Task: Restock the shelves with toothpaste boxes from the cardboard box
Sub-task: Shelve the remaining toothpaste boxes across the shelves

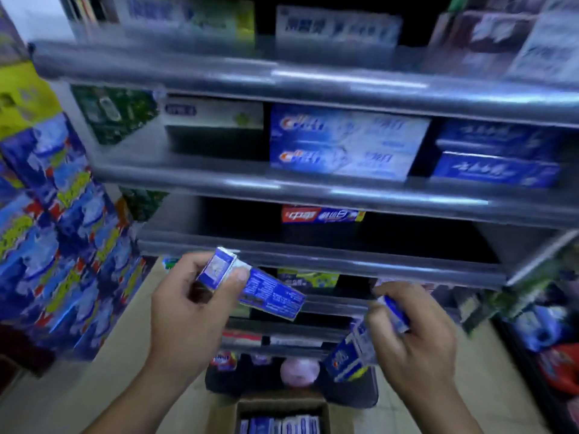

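Holding blue-and-white cardboard toothpaste boxes (272, 292), the left hand (188, 305) is curling round one's end and the right hand (419, 339) is clutching more. They are probably light, stiff and crushable, so gripping the flat sides looks safest.

white characters "中华" stand on the red end of a red-and-blue box (322, 215) on a shelf (344, 261). print on the light blue boxes (344, 142), dark blue boxes (496, 169) and held box (269, 292) is too blurred to read.

Head view, facing forward and down, close to shelves (313, 192)
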Demonstrator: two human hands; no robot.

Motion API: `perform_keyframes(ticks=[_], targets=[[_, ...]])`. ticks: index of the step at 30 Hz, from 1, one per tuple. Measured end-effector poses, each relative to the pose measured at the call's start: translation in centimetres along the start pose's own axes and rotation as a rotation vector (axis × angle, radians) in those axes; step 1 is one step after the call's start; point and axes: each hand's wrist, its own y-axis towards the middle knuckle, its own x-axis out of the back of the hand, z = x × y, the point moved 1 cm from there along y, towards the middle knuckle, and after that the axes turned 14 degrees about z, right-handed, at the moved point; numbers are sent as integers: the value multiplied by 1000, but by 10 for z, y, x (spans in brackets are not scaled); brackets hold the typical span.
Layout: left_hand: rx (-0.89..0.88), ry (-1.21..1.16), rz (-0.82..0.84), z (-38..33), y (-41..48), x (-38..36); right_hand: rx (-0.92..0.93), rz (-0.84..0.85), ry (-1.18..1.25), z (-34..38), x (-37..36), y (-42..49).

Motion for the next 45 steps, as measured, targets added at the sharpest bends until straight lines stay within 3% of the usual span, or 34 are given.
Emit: perform_keyframes(ticks=[3,8,13,16,18,21,25,28,31,33,38,45], targets=[[-88,57,60,-41,12,-38,67,42,-78,19,19,7],[-167,149,196,-75,16,-92,-32,266,-140,35,35,16],[-241,191,246,-99,19,-120,-44,195,35,21,54,32],[-287,-3,336,-110,32,-118,-9,209,420,7,70,39],[-217,-168,308,-114,45,-110,-20,203,680,-2,84,44],[53,-261,310,-107,65,-103,-44,163,883,-14,98,51],[484,-354,602,-91,70,-111,-76,137,1007,-25,104,58],[603,-544,743,-89,69,-120,-114,137,1043,-28,105,62],[594,-803,612,-88,73,-124,-138,149,1013,-31,109,65],[547,-853,516,-89,78,-124,-139,171,968,-34,113,65],[332,-750,383,-100,90,-123,-206,86,949,-55,126,59],[121,-665,393,-119,97,-167,-325,-159,813,-83,149,67]])
